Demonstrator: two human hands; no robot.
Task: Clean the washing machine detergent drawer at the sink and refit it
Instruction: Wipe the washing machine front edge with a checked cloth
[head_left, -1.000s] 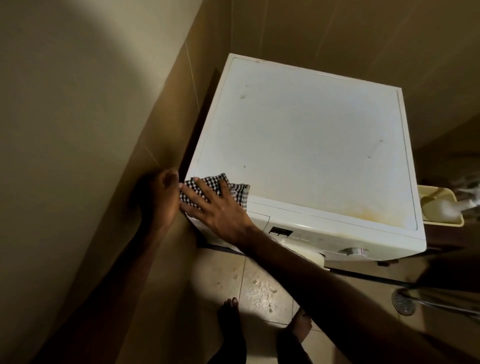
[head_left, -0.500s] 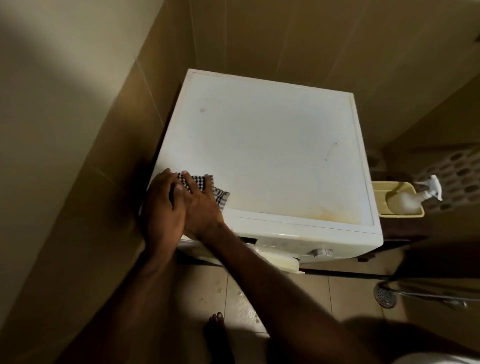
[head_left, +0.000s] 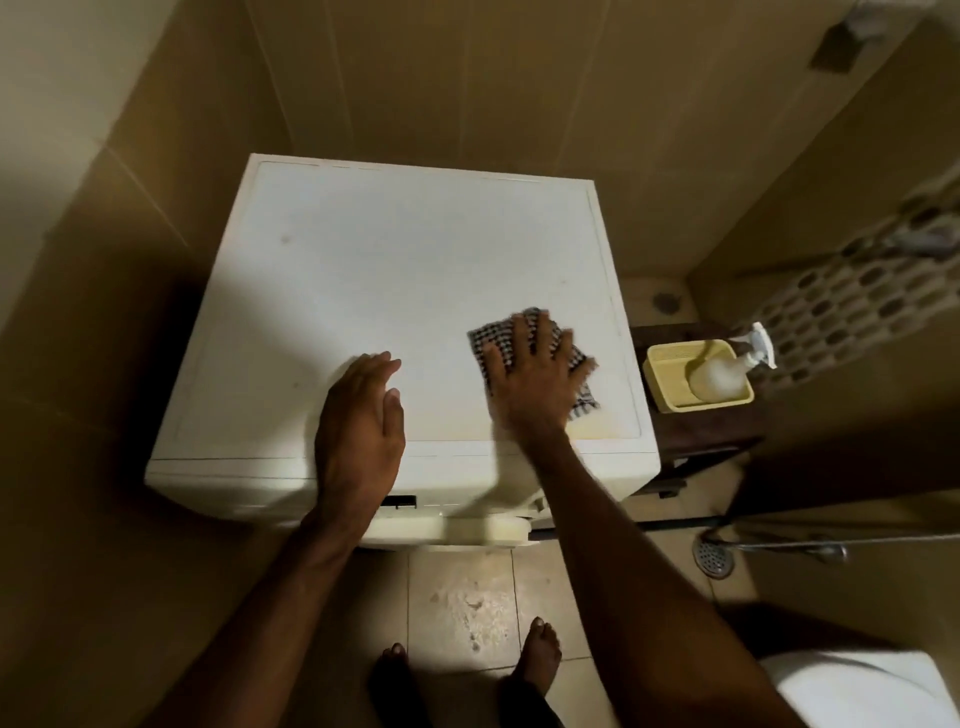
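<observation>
A white washing machine (head_left: 363, 270) stands in a tiled corner, seen from above. My right hand (head_left: 532, 374) lies flat with spread fingers on a black-and-white checked cloth (head_left: 493, 338), pressing it onto the lid near the front right corner. My left hand (head_left: 361, 415) rests flat on the lid's front edge, fingers straight, holding nothing. A yellowish stain (head_left: 597, 427) marks the lid just below the cloth. The machine's front panel (head_left: 447, 501) is barely visible from this angle, and the detergent drawer cannot be made out.
A yellow plastic tub (head_left: 662, 384) holding a white spray bottle (head_left: 727, 371) sits on a dark stand right of the machine. A floor drain (head_left: 714, 556) and a metal hose lie on the tiles. My bare feet (head_left: 537, 654) stand in front; a white toilet (head_left: 857, 686) is at bottom right.
My right hand has slid the checked cloth from the lid's front left corner across to the front right. My left hand left the machine's left side and now rests on the lid.
</observation>
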